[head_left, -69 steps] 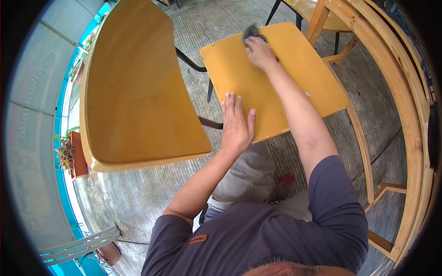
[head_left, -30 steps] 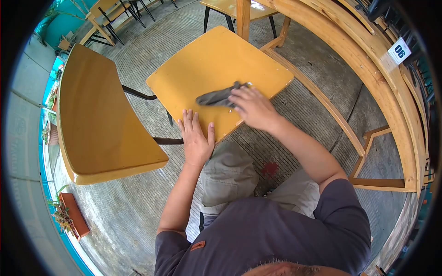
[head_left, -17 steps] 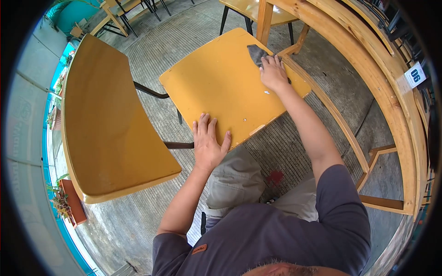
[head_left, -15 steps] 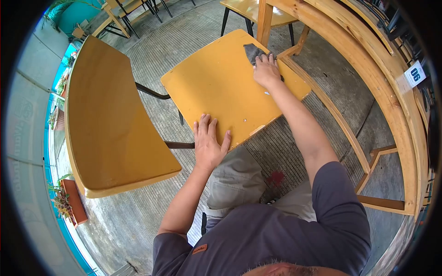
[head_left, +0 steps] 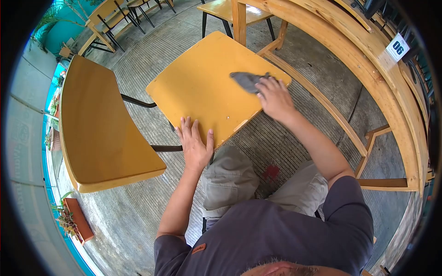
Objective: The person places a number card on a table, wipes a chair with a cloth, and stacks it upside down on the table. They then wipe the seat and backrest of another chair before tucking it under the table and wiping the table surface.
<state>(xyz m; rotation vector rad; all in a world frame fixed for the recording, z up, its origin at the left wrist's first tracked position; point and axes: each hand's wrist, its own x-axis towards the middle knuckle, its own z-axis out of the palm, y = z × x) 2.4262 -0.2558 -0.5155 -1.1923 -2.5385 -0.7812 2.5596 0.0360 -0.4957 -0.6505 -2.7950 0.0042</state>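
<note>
A yellow wooden chair has its seat (head_left: 202,78) in front of me and its curved backrest (head_left: 99,133) to the left. Close to the seat's near corner, my left hand (head_left: 195,145) lies with its fingers spread on the wood and its thumb apart. My right hand (head_left: 276,99) presses a crumpled grey cloth (head_left: 246,82) against the right part of the seat. Part of the cloth is hidden beneath the fingers. Chipped paint shows along the seat's near edge, between the two hands.
On the right stands a wooden table frame (head_left: 363,69) with a low crossbar (head_left: 317,99) and a "06" card (head_left: 398,47). Another yellow seat (head_left: 235,11) is behind. A planter (head_left: 79,221) sits by the left wall. The concrete floor (head_left: 124,221) is ribbed, with a red stain (head_left: 270,172).
My right hand has drawn the cloth from the seat's far right edge toward its near right corner. My left hand stays on the near corner. The whole view has shifted slightly.
</note>
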